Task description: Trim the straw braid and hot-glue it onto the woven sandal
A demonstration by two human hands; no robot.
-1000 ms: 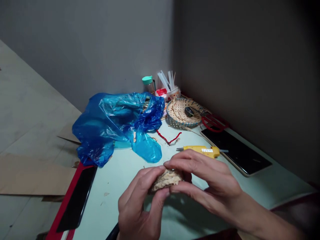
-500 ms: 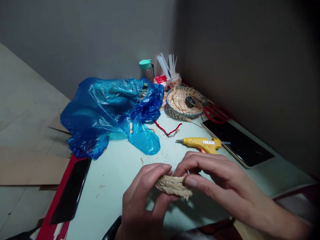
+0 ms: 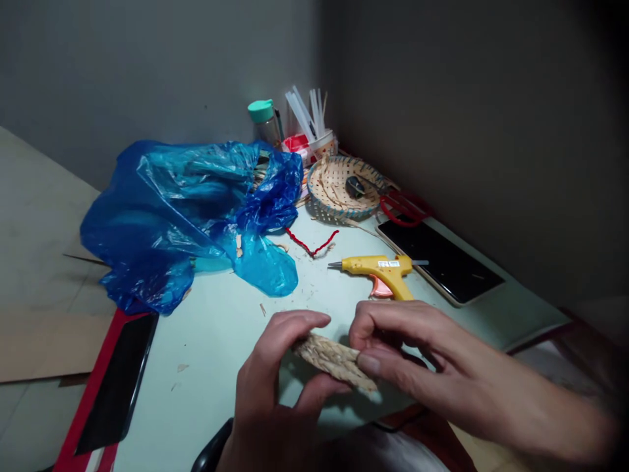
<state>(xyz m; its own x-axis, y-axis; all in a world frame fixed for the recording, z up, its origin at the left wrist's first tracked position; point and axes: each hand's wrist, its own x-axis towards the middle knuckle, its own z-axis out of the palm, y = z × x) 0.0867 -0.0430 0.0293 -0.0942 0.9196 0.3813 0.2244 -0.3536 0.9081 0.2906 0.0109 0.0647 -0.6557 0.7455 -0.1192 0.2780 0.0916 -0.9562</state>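
Note:
A small braided straw piece (image 3: 334,359) is held between my hands above the near part of the table, tilted with its right end lower. My left hand (image 3: 278,373) curves around its left end, fingers above and thumb along the underside. My right hand (image 3: 417,354) pinches the upper right edge between thumb and bent fingers; the fingertips behind are partly hidden. Just beyond my right hand lies a yellow glue gun (image 3: 381,265) with an orange trigger, its nozzle pointing left. A bent red fuzzy wire (image 3: 313,252) rests farther back.
Blue plastic bags (image 3: 187,210) cover the back left. Behind are a jar with a teal lid (image 3: 263,115), a cup of glue sticks (image 3: 324,141), a woven basket (image 3: 339,196) and red-handled scissors (image 3: 403,208). A tablet (image 3: 442,262) lies right; a black flat object (image 3: 118,387) lies left.
The braided piece has turned so its right end dips and more of its braided face shows. My left fingers have spread a little from it. The whole view has shifted slightly.

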